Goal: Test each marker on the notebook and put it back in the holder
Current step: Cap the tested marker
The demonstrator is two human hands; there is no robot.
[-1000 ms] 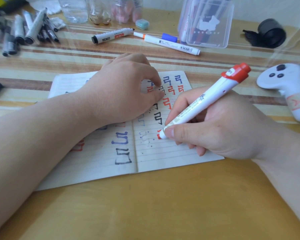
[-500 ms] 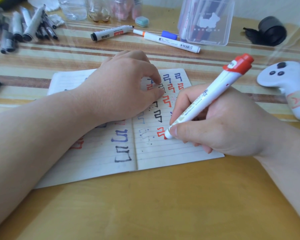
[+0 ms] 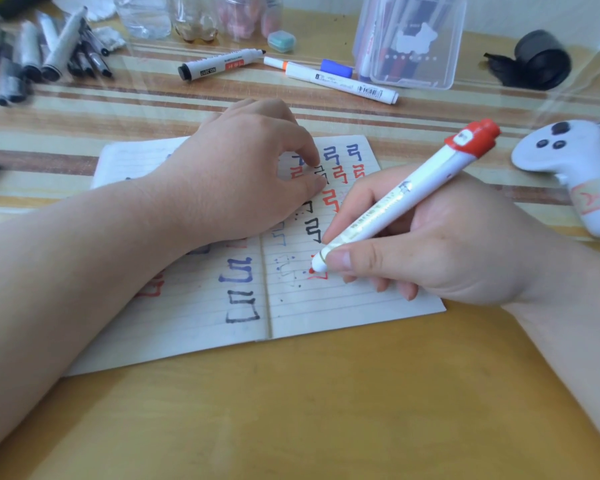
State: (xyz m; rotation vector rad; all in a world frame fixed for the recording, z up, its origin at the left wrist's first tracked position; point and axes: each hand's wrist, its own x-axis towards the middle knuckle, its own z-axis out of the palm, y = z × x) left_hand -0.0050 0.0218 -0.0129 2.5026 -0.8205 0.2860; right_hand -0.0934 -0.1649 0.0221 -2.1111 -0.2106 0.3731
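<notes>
An open lined notebook [image 3: 343,306] lies in the middle of the table, covered in red, blue and black test marks. My right hand [image 3: 440,251] grips a white marker with a red cap end [image 3: 406,202], its red tip touching the right page beside a fresh red mark. My left hand [image 3: 243,181] rests on the notebook across the fold, fingers curled down with the tips pressing the upper right page. A clear plastic holder [image 3: 413,39] with several markers inside stands at the back right.
Two white markers [image 3: 219,64] [image 3: 340,81] and one with a blue cap [image 3: 336,68] lie loose behind the notebook. A pile of dark-capped markers [image 3: 42,53] fills the back left. A white controller [image 3: 575,168] sits at right, a black roll [image 3: 541,60] behind it, bottles at the back.
The marker tip has moved a little left and down on the right page, adding to the red mark. My left hand has stayed on the notebook.
</notes>
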